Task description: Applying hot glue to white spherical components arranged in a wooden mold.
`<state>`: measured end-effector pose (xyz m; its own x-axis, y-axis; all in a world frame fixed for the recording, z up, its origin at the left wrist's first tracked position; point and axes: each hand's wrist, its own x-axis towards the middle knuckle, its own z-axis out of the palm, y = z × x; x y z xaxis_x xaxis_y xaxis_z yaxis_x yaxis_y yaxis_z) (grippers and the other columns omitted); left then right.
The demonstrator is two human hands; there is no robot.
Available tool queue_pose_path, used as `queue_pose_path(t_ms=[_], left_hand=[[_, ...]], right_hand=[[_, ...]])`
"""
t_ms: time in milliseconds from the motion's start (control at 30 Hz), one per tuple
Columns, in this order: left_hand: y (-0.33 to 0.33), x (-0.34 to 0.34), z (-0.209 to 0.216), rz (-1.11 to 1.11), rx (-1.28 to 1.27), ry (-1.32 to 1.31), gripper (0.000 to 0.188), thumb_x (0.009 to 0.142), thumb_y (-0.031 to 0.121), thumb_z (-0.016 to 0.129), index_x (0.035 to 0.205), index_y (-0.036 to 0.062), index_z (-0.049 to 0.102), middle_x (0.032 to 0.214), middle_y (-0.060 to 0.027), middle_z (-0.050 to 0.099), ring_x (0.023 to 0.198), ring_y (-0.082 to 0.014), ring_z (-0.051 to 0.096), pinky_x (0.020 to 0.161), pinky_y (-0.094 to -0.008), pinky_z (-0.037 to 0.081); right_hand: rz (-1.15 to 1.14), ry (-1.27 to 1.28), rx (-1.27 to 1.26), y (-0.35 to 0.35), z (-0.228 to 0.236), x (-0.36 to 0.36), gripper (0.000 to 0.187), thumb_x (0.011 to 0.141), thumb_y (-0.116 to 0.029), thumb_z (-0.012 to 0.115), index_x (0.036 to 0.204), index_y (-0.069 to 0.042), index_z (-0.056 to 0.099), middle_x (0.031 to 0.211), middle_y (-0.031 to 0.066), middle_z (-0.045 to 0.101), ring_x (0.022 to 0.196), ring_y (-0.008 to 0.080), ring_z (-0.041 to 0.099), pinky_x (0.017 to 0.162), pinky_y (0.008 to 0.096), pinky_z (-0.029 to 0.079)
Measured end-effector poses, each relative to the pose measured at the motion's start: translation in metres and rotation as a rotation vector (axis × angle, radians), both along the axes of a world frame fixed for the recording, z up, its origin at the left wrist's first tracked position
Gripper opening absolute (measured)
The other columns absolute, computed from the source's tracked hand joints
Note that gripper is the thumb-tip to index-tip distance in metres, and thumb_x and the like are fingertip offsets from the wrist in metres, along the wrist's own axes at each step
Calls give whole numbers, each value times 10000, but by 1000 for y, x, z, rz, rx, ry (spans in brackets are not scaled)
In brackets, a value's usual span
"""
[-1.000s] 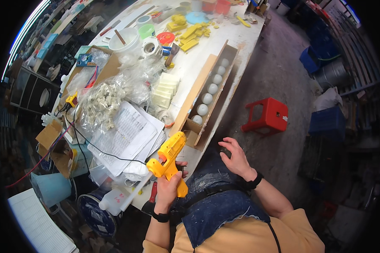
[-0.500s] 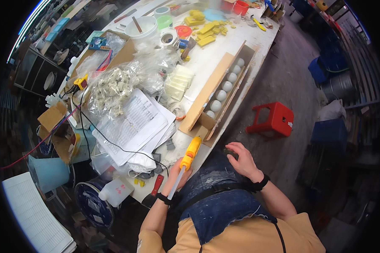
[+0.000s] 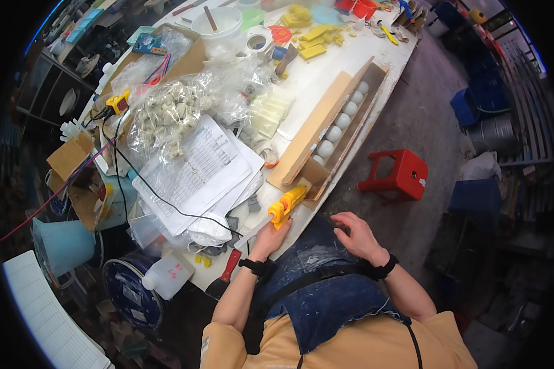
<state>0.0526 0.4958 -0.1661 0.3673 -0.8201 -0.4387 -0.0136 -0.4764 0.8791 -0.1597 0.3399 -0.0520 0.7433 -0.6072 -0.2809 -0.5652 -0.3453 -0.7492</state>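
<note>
My left hand (image 3: 269, 232) grips a yellow glue gun (image 3: 285, 204) by its handle, at the near edge of the white table (image 3: 375, 61). The gun lies low over the table edge, its nozzle pointing up and right toward a long cardboard box (image 3: 326, 126) that holds a row of white balls (image 3: 337, 126). A black cable runs from the gun across the papers to the left. My right hand (image 3: 354, 235) rests open on my lap, on blue denim, holding nothing.
A stack of printed papers (image 3: 194, 169) and a white face mask (image 3: 208, 231) lie left of the gun. Clear bags of small pale parts (image 3: 172, 111), yellow pieces (image 3: 314, 43), a white bowl (image 3: 223, 24) crowd the table. A red stool (image 3: 400, 176) stands right.
My left hand has lowered the glue gun from upright in front of me down to the table edge, tipping it flat. My right hand has stayed on my lap.
</note>
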Motion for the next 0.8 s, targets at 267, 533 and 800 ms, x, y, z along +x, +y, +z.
queue_pose_path(t_ms=[267, 533, 800], left_hand=[[-12, 8, -8, -3, -30, -29, 477, 921, 364, 647, 1225, -1, 604, 1096, -224, 690, 1053, -372, 662, 892, -401, 512], [-19, 13, -16, 24, -73, -16, 470, 891, 325, 680, 1207, -15, 605, 1096, -245, 683, 1051, -391, 656, 882, -407, 515], [-21, 12, -20, 19, -84, -68, 469, 889, 309, 681, 1206, -25, 593, 1082, -254, 677, 1033, -406, 651, 875, -421, 515]], right_hand=[[39, 25, -2, -1, 0, 6, 348, 870, -83, 652, 1212, -26, 633, 1170, 138, 639, 973, 259, 682, 817, 350, 539], [45, 19, 16, 0, 2, 11, 329, 872, -97, 644, 1189, -12, 642, 1158, 172, 644, 984, 315, 679, 867, 383, 543], [49, 23, 35, -1, 1, 12, 324, 872, -96, 641, 1184, -10, 645, 1160, 179, 647, 980, 321, 680, 877, 385, 544]])
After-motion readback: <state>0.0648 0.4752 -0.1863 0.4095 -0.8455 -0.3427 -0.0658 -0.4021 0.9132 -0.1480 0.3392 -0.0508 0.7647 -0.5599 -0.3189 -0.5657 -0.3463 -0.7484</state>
